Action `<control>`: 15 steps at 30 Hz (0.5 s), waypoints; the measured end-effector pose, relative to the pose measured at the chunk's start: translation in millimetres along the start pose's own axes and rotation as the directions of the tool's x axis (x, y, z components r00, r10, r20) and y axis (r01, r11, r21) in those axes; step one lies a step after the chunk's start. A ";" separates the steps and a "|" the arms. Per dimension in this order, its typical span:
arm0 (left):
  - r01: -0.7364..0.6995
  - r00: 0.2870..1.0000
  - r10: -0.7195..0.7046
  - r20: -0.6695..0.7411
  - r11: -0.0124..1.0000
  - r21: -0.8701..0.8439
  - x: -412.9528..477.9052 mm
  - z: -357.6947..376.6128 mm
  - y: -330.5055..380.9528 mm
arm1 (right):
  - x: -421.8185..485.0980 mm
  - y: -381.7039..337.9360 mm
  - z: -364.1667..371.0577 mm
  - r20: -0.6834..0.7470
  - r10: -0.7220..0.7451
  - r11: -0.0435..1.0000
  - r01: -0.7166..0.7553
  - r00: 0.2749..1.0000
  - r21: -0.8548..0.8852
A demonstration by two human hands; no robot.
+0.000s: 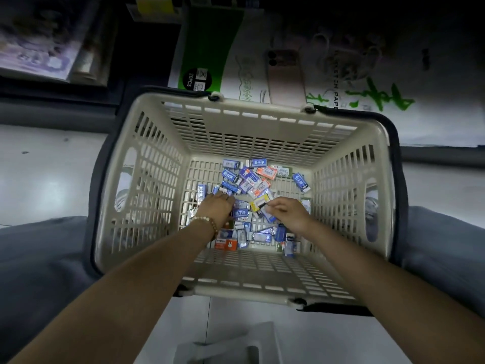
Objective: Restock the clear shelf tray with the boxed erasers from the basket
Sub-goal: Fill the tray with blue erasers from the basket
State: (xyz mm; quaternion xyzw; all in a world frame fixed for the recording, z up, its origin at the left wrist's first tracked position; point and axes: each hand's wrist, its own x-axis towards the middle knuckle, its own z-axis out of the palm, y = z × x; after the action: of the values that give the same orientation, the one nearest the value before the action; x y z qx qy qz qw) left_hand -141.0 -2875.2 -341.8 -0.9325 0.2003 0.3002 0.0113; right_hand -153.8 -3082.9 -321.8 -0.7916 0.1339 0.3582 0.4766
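Head camera looks down into a beige slatted plastic basket (147, 179), where small boxed erasers (252, 177) lie heaped beneath and ahead of both hands. Left hand (216, 207) rests on the heap with fingers stretched forward. Right hand (287, 214) pinches a yellow-and-white eraser box (258, 205) at its fingertips.

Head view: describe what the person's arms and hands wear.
Both forearms are bare: no sleeves, no gloves. The left hand has a bracelet of round pale and tan beads at its wrist. The right hand and wrist wear nothing visible.
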 end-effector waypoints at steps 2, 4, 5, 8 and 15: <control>-0.001 1.000 0.001 -0.002 1.000 0.015 -0.8 -1.8 0.1 | -4.0 -2.1 -4.1 0.002 0.035 0.997 -0.035 0.999 0.068; 0.000 1.000 0.000 -0.009 1.000 -0.002 -1.0 -2.3 0.4 | -8.4 -1.5 -6.7 0.016 0.049 0.996 -0.050 0.999 0.077; 0.001 1.000 -0.002 -0.011 1.000 -0.028 -1.0 -2.2 -0.4 | -9.9 0.5 -7.0 0.032 0.051 0.997 -0.053 0.998 0.050; -0.001 1.000 -0.002 -0.018 0.985 -0.173 -3.9 2.0 -5.8 | -13.6 7.6 1.0 0.112 0.049 0.995 -0.038 0.993 -0.097; 0.063 0.986 -0.163 -0.017 0.470 -0.880 -20.9 -10.8 -22.1 | -9.7 17.4 36.5 0.113 -0.063 0.882 0.108 0.992 -0.459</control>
State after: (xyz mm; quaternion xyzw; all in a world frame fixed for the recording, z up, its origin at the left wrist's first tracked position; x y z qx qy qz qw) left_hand -142.1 -2848.8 -323.3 -0.8319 -0.0430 0.3127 -0.4563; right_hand -186.3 -3062.0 -337.0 -0.8699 -0.0135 0.3952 0.2947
